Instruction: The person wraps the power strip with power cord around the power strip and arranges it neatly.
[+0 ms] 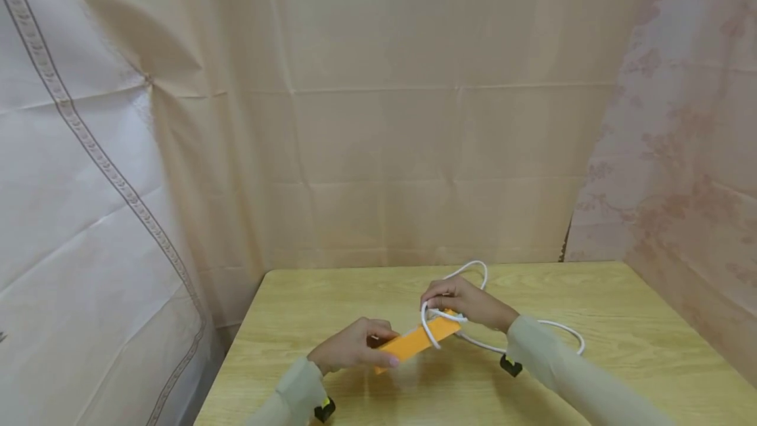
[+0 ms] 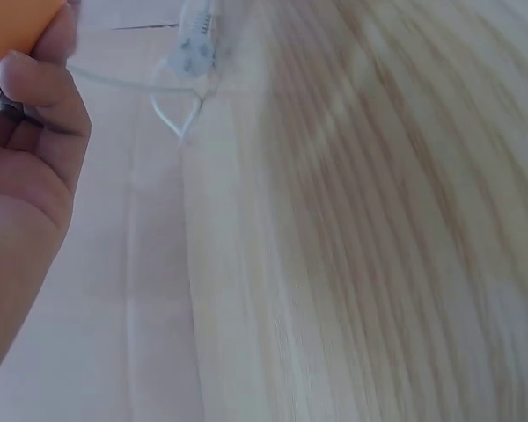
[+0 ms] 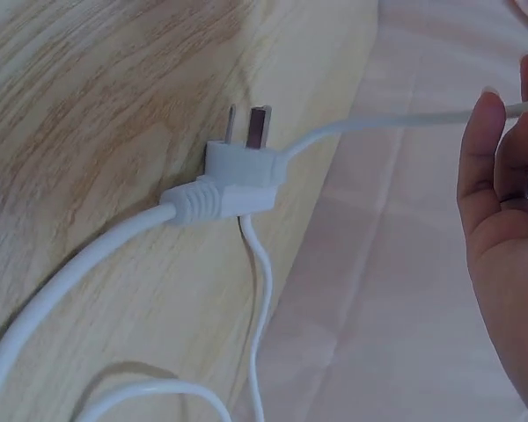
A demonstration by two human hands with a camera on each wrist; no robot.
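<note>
My left hand [image 1: 351,347] grips the near left end of an orange bar [image 1: 411,344] with a whitish upper edge, which looks like a power strip, held tilted above the table. Its corner [image 2: 13,31] shows at the left wrist view's top left. At the bar's far end, my right hand [image 1: 473,302] pinches a white cord [image 1: 424,321] that crosses over the bar. In the right wrist view, fingers [image 3: 482,163] hold the cord. A white plug [image 3: 242,180] with metal pins lies on the wood, pins exposed. Part of the cord is hidden behind the right hand.
The wooden table [image 1: 296,294] has beige cloth [image 1: 367,150] behind it and hanging cloth on both sides. Loose cord loops lie behind and right of the right hand. Black devices [image 1: 510,365] sit under both wrists.
</note>
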